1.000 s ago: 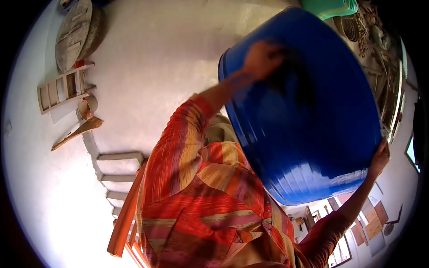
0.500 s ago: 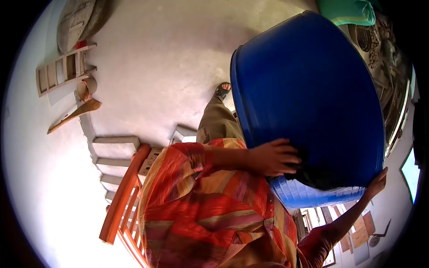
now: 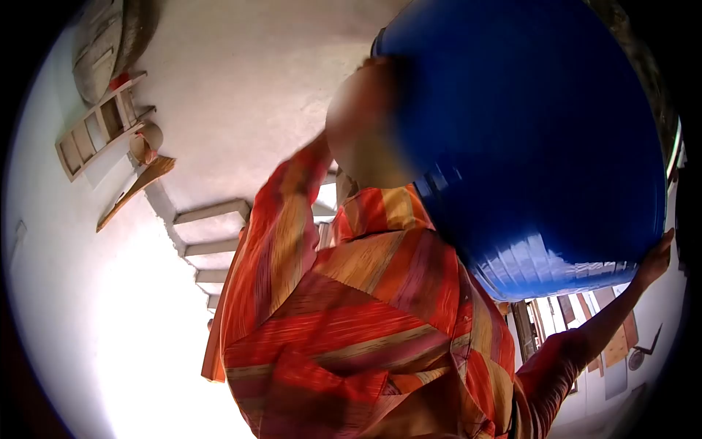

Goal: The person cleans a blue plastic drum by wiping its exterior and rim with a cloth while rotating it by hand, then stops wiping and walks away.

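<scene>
A large blue plastic drum point(image 3: 534, 139) fills the right half of the view, tilted, its glossy side catching light low down. My right hand point(image 3: 656, 257) holds its lower right side, fingers against the wall and partly hidden behind it. At the drum's left edge, near the rim, my left hand point(image 3: 369, 95) is smeared by motion. A dark patch shows beside its fingers; whether this is a held thing or a shadow I cannot tell. Both arms wear the sleeves of a red and orange patterned shirt point(image 3: 351, 314).
White steps point(image 3: 212, 227) lie at left, beside an orange-red rail point(image 3: 213, 355). Along the left wall are a broom point(image 3: 139, 190), a basket point(image 3: 146, 143) and a wooden frame point(image 3: 102, 124). Boards point(image 3: 618, 344) hang at lower right.
My left hand has moved from the drum's lower side up and left to its edge. The drum appears shifted up and right in view, with my right hand still on it.
</scene>
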The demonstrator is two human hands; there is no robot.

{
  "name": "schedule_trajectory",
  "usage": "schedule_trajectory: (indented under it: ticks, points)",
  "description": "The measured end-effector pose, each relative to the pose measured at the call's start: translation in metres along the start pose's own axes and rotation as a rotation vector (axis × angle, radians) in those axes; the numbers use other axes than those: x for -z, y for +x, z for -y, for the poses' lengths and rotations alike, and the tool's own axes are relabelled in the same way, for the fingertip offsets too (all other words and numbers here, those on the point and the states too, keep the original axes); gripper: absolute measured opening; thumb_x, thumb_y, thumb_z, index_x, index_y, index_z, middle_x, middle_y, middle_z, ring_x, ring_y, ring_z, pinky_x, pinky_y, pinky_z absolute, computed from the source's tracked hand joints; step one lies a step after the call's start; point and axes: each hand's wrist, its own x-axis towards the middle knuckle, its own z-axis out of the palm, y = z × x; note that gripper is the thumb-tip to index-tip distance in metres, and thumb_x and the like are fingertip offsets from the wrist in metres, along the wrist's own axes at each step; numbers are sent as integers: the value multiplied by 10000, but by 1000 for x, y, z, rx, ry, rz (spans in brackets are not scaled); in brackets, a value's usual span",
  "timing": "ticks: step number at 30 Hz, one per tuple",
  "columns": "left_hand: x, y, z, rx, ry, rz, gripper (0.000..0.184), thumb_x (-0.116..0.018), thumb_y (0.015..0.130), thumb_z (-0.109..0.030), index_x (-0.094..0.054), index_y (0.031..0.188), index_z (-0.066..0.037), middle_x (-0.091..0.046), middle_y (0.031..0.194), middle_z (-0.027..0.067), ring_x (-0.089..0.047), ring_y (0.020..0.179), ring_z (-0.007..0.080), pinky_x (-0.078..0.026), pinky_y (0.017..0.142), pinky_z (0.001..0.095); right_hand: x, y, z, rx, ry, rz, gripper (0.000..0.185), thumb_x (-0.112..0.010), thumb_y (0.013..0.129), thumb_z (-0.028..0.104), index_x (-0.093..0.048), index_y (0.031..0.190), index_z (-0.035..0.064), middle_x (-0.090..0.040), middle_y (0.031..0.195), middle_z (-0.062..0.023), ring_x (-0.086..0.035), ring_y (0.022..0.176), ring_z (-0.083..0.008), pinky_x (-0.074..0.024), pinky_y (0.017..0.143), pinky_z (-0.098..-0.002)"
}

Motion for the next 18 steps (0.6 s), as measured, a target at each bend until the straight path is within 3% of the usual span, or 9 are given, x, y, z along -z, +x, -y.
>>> schedule_trajectory:
  ticks: [1,5,6,9,10,11,13,14,18]
  points:
    - [9,-33,-15,-100,28,46,389,-595,882,-249,-584,1241,-100,-562,1280,134,-547,1155,321,-467,940,422,0,-1,3,12,-2,-1,780,-218,939,698,-610,1282,117,-646,1191,-181,-638,1062,-350,-486,948,-401]
    - [22,-123,-49,-476,131,196,393,-602,844,-259,-602,1201,-93,-593,1205,139,-557,1113,332,-480,915,433,-25,54,-52,284,-177,-46,641,-276,974,622,-631,1260,171,-678,1114,-171,-659,1012,-336,-516,876,-426]
    - [22,-125,-46,-520,146,169,395,-604,835,-261,-607,1191,-91,-601,1186,140,-559,1102,334,-483,908,436,-40,73,-76,287,-175,-48,641,-276,974,622,-631,1260,171,-678,1114,-171,-659,1012,-336,-516,876,-426]
    - [22,-79,1,-445,196,72,399,-610,806,-268,-621,1161,-86,-624,1130,143,-566,1071,343,-492,889,444,-74,136,-128,511,-37,-23,422,-457,1004,418,-627,1264,133,-706,1071,-115,-692,901,-243,-540,788,-357]
    - [22,-57,19,-397,219,61,400,-612,797,-271,-626,1151,-84,-632,1111,144,-569,1060,345,-495,883,446,-71,137,-109,567,-29,-64,373,-509,996,356,-632,1257,121,-701,1101,-93,-675,933,-183,-531,796,-314]
    - [22,-41,32,-348,233,62,402,-614,788,-273,-630,1141,-82,-639,1092,145,-571,1050,348,-499,876,449,-63,124,-79,573,-29,-74,373,-509,996,356,-632,1257,121,-701,1101,-93,-675,933,-183,-531,796,-314]
    - [25,-33,44,-299,234,59,405,-618,769,-278,-640,1121,-78,-655,1054,148,-576,1029,353,-505,864,454,-44,79,6,490,360,-29,376,-498,1000,370,-646,1241,122,-688,1134,-63,-658,973,-157,-515,821,-303]
    - [27,-37,42,-294,229,59,405,-618,769,-278,-640,1121,-78,-655,1054,148,-576,1029,353,-505,864,454,-42,80,24,308,316,24,396,-461,1014,376,-636,1236,100,-673,1147,-70,-650,996,-181,-497,842,-320]
    - [38,-53,14,-251,289,94,495,-636,713,-348,-672,1122,-72,-674,931,179,-611,945,357,-520,831,454,-26,97,92,516,88,-111,372,-438,1017,335,-645,1110,40,-667,972,-171,-652,821,-277,-505,706,-410]
